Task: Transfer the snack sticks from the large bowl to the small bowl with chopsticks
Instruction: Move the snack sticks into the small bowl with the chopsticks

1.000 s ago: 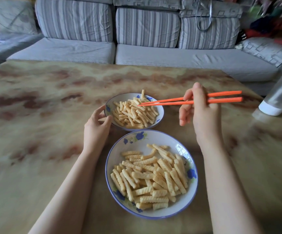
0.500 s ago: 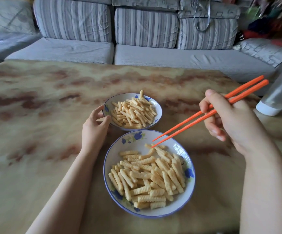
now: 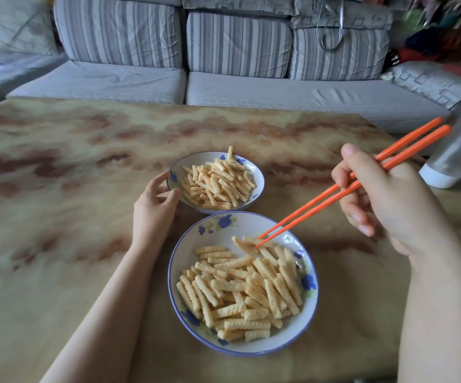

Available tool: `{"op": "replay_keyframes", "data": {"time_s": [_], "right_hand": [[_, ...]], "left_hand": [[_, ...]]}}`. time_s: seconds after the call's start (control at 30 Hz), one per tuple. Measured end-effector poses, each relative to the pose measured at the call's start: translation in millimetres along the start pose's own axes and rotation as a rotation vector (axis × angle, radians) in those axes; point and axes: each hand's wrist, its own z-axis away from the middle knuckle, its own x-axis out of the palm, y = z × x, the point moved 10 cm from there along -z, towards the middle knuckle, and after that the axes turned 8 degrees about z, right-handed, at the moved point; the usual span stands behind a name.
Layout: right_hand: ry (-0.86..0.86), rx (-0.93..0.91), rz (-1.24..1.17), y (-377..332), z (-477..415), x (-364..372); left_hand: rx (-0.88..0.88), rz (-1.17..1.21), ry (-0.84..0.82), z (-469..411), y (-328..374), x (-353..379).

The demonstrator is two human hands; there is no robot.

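Between the thumb and the curled fingers of your right hand (image 3: 383, 200) you hold the pair of orange chopsticks (image 3: 334, 199). This hand is raised over the table, to the right of both bowls. The chopsticks slant down and to the left, and their tips are close together, with only a narrow gap. The tips touch one snack stick (image 3: 243, 244) at the far edge of the pile in the large bowl (image 3: 223, 230); whether they already pinch it, I cannot tell. The other snack sticks (image 3: 240, 294) lie heaped in the near and right part of this bowl.

Your left hand (image 3: 154, 211) holds the small bowl (image 3: 259, 178) at its left side, with thumb and forefinger curved round the rim. The small bowl stands just behind the large bowl, very near to it, and it carries its own heap of sticks (image 3: 218, 183); one of them stands upright at the far rim.

Both bowls stand on the marbled brown table (image 3: 58, 217). A grey container (image 3: 450, 161) with a white base is at the far right, and a striped grey sofa (image 3: 223, 87) is behind the table.
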Motion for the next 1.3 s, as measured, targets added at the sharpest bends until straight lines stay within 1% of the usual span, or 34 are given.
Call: {"op": "replay_keyframes", "data": {"time_s": [0.17,0.37,0.5,0.7,0.8,1.0,1.13,1.3], "right_hand": [[0.113,-0.003,-0.101,0,-4,-4],[0.281,-0.033,-0.333,4,-12,9],[0.312,-0.042,-0.366,11,-21,33],[0.225,-0.041,-0.336,23,-29,67],[0.191,-0.056,-0.307,21,-30,71],[0.241,-0.070,-0.333,12,-26,36],[0.148,-0.065,-0.262,7,-21,18],[0.026,-0.020,-0.113,6,-11,8]], "left_hand": [[-0.004,-0.005,-0.006,1,1,0],[-0.010,0.017,-0.005,2,1,1],[-0.010,0.015,-0.005,2,1,1],[-0.024,0.009,0.000,1,-1,0],[-0.025,0.011,-0.001,1,0,1],[-0.025,0.020,0.003,1,-2,1],[-0.026,0.019,0.003,1,-1,0],[-0.018,0.014,-0.001,1,0,0]]}}
